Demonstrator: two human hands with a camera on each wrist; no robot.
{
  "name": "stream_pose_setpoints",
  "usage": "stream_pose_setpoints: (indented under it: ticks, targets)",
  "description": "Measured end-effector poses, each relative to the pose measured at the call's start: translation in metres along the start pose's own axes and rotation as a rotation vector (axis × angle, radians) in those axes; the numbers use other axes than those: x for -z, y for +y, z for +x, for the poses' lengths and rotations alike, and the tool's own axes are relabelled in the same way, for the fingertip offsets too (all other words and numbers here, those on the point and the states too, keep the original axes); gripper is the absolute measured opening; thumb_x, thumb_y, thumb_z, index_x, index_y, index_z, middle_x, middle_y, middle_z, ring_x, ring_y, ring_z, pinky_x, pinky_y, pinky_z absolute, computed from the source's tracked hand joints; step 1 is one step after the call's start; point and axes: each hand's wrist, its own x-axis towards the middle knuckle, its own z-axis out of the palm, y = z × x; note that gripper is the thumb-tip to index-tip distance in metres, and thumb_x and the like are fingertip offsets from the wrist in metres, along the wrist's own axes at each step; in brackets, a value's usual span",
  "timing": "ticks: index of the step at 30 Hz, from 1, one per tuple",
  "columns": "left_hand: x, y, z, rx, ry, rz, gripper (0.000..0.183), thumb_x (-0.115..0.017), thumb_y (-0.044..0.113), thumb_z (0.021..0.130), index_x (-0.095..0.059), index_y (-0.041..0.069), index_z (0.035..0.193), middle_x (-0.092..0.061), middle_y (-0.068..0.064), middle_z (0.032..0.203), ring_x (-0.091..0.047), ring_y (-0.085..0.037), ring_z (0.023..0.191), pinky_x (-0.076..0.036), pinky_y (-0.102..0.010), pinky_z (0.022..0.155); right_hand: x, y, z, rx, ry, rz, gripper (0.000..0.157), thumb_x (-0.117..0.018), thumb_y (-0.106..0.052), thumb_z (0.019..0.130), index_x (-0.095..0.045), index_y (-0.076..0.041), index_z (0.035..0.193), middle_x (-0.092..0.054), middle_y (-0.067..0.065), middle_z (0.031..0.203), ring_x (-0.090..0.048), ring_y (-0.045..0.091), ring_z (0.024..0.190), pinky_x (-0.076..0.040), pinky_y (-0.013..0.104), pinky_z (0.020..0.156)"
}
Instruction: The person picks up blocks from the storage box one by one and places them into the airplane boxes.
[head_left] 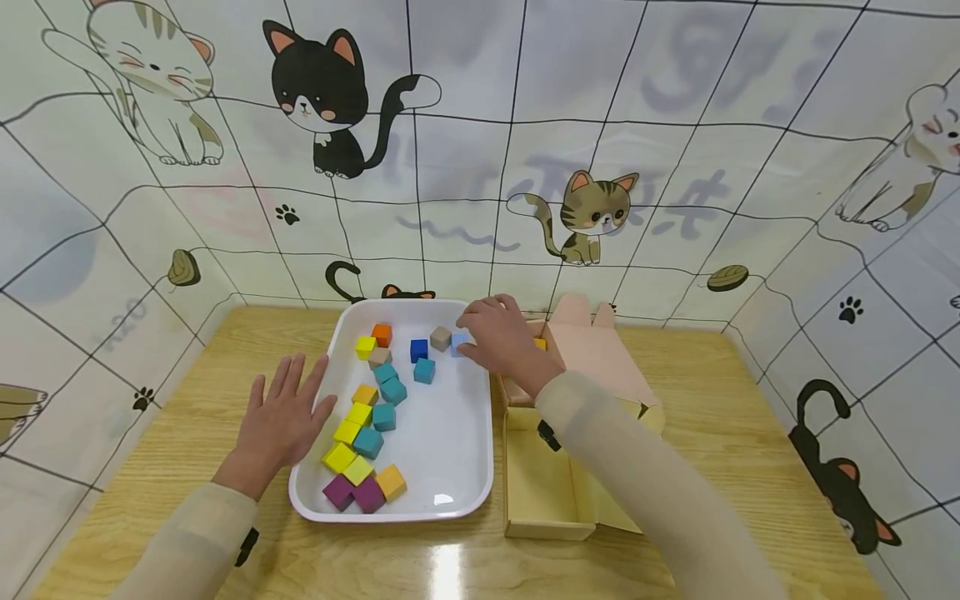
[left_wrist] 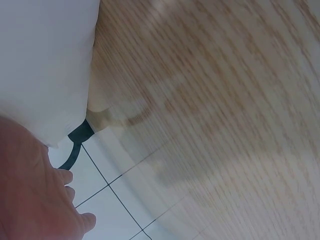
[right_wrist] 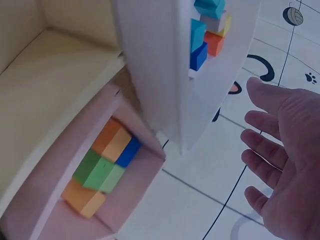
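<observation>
White tray (head_left: 450,442), lower centre of frame. Left hand (head_left: 281,417) by its left rim, fingers straight, spread. Right hand (head_left: 504,337) nearer, back upward, fingers parted, no visible grip. Pale-blue cube (head_left: 458,345), tray's upper right, at those fingertips; no long axis; contact unclear.

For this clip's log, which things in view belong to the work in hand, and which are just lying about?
Apparently in the work:
white tray
loose cubes in it
right hand, near a pale blue cube
left hand, by the tray's rim
pink box, holding more cubes

Probably just around:
yellow box
wooden table
cat-print backdrop
</observation>
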Motion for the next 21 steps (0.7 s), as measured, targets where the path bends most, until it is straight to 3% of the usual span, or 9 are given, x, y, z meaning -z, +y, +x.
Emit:
stream_pose_setpoints:
  ticks: [9, 16, 21]
  targets:
    - [0.001, 0.001, -0.001, 0.004, 0.002, -0.007, 0.068, -0.035, 0.048, 0.101, -0.012, 0.017, 0.158, -0.012, -0.026, 0.160, -0.009, -0.047, 0.148, -0.003, -0.069, 0.117, -0.008, -0.031, 0.022, -0.072, -0.078, 0.086, 0.041, -0.070, -0.045, 0.087, -0.069, -0.023, 0.122, -0.066, -0.002, 0.122, -0.053, 0.022, 0.120, -0.033, 0.049, 0.114]
    - [0.001, 0.001, -0.001, 0.004, 0.003, -0.006, 0.069, -0.035, 0.049, 0.101, -0.012, 0.017, 0.158, -0.012, -0.026, 0.160, -0.009, -0.047, 0.148, -0.003, -0.069, 0.117, -0.026, -0.049, 0.038, -0.115, -0.191, -0.005, 0.038, -0.067, -0.051, 0.087, -0.072, -0.025, 0.115, -0.068, -0.005, 0.102, -0.055, 0.019, 0.101, -0.039, 0.046, 0.109]
    - [0.000, 0.000, -0.001, 0.003, 0.003, -0.013, 0.069, -0.034, 0.050, 0.101, -0.011, 0.017, 0.158, -0.012, -0.026, 0.161, -0.008, -0.046, 0.148, -0.002, -0.069, 0.117, -0.036, -0.060, 0.043, -0.159, -0.239, -0.034, 0.041, -0.065, -0.053, 0.088, -0.068, -0.021, 0.114, -0.065, -0.003, 0.097, -0.052, 0.019, 0.095, -0.042, 0.040, 0.099]
